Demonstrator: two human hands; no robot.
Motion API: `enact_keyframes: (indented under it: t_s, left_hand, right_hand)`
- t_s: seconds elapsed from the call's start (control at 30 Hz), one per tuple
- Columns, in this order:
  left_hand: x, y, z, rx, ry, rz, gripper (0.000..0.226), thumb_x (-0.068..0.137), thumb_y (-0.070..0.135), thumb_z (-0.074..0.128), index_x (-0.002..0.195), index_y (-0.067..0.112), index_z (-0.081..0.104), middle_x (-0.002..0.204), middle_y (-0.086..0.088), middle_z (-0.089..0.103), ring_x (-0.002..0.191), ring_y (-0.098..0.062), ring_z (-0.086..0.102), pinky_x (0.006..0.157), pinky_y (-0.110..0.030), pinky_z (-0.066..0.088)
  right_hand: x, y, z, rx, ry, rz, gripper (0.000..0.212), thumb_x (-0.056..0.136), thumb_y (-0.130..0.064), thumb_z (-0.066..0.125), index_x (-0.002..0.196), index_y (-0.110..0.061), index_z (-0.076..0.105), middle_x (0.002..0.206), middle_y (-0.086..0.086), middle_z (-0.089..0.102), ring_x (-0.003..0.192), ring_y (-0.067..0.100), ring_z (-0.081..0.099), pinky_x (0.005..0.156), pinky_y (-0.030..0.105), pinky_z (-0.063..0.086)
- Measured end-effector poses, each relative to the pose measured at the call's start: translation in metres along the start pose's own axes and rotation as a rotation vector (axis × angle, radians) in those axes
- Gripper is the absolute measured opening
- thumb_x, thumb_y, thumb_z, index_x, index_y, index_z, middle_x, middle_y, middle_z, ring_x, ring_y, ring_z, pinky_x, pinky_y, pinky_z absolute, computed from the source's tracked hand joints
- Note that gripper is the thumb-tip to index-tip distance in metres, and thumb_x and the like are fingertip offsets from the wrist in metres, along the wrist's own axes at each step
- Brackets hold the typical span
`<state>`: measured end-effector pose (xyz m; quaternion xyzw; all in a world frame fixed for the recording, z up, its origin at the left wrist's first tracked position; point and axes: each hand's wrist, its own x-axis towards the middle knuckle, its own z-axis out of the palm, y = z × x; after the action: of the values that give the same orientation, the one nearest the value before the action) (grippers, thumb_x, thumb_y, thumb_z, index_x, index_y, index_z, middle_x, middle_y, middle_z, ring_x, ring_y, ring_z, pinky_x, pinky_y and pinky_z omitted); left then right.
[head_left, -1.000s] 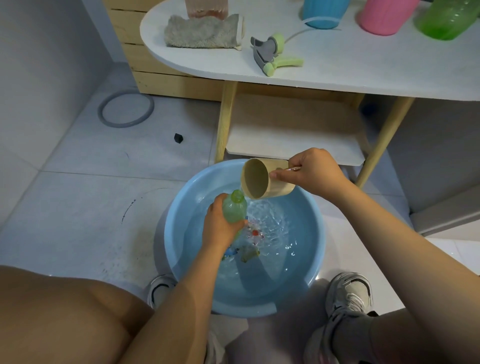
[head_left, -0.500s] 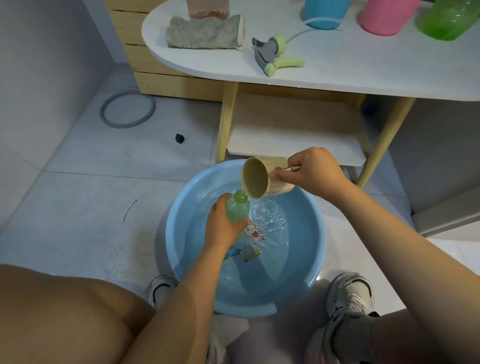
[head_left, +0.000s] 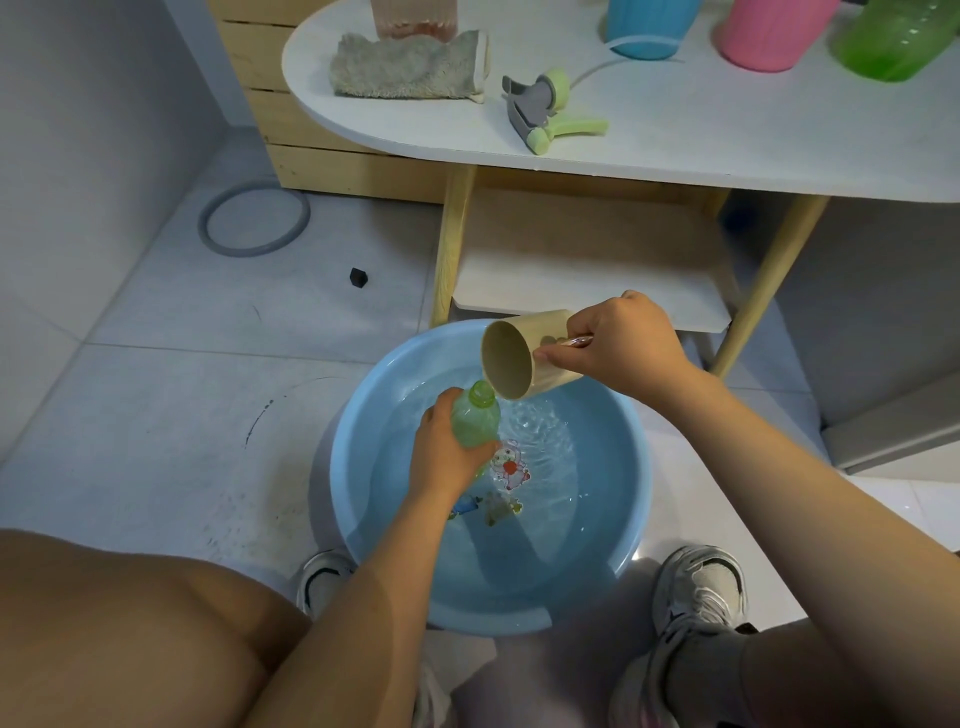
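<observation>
L hand (head_left: 447, 452), centre of frame, has its fingers curled tight round the body of a small green bottle (head_left: 475, 421), neck up and tipped a bit toward upper right, no cap on it. The bottle sits over the blue basin (head_left: 641, 467), w/ its lower end hidden behind the hand, so can't tell if it touches the water. R hand (head_left: 623, 343), just right of centre, grips the handle of a beige cup (head_left: 519, 358): fingers closed round the handle, thumb pressed along the cup's side. The cup lies nearly on its side, mouth facing lower left, w/ its low rim right at the bottle's neck; can't tell whether they touch. Water in the basin shows ripples below the cup, and cartoon prints (head_left: 511, 465) show through on the bottom. The basin stands on the tiled floor in the lower middle, btwn two sneakers (head_left: 696, 592). Across the top runs a white desk (head_left: 675, 135) carrying a folded grey towel (head_left: 405, 65), a green-grey spray head (head_left: 545, 111) w/ its tube, a blue tumbler (head_left: 644, 26), a pink tumbler (head_left: 769, 31) and a big green bottle (head_left: 893, 36) at far upper right. A lower shelf (head_left: 587, 260) sits under the desk, just behind the basin. Grey ring (head_left: 254, 218) and a small black bit (head_left: 358, 277) lie on the floor at the left, well apart from the basin.
</observation>
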<state>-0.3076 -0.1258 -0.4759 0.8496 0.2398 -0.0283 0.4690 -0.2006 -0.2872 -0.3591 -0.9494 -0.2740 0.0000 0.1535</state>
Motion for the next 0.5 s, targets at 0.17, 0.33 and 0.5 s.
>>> enact_keyframes:
  t_s: [0.17, 0.33, 0.5]
  left_hand:
    - [0.0, 0.0, 0.0, 0.02, -0.006, -0.005, 0.072, 0.072, 0.029, 0.08, 0.132, 0.024, 0.041, 0.129, -0.005, 0.05, 0.115, -0.024, 0.051, 0.08, -0.024, 0.037]
    - [0.0, -0.001, 0.0, 0.025, -0.003, -0.01, 0.073, 0.071, 0.03, 0.081, 0.132, 0.024, 0.04, 0.13, -0.004, 0.051, 0.115, -0.024, 0.051, 0.08, -0.024, 0.037]
    - [0.0, -0.001, 0.001, 0.043, 0.0, -0.01, 0.071, 0.072, 0.029, 0.08, 0.132, 0.022, 0.041, 0.13, -0.004, 0.051, 0.116, -0.024, 0.051, 0.081, -0.023, 0.037]
  right_hand:
    - [0.001, -0.003, 0.0, -0.048, 0.03, -0.047, 0.051, 0.083, -0.052, 0.061, 0.053, -0.014, 0.044, 0.05, 0.006, 0.041, 0.055, 0.021, 0.02, 0.06, 0.031, 0.022]
    - [0.0, -0.008, -0.003, -0.077, 0.058, -0.084, 0.055, 0.083, -0.05, 0.061, 0.047, -0.018, 0.034, 0.044, 0.002, 0.034, 0.066, 0.024, 0.027, 0.05, 0.031, 0.017]
    - [-0.003, -0.012, -0.003, -0.098, 0.163, -0.156, 0.051, 0.075, -0.039, 0.07, 0.043, -0.018, 0.037, 0.037, -0.011, 0.012, 0.057, 0.021, 0.024, 0.05, 0.02, 0.007]
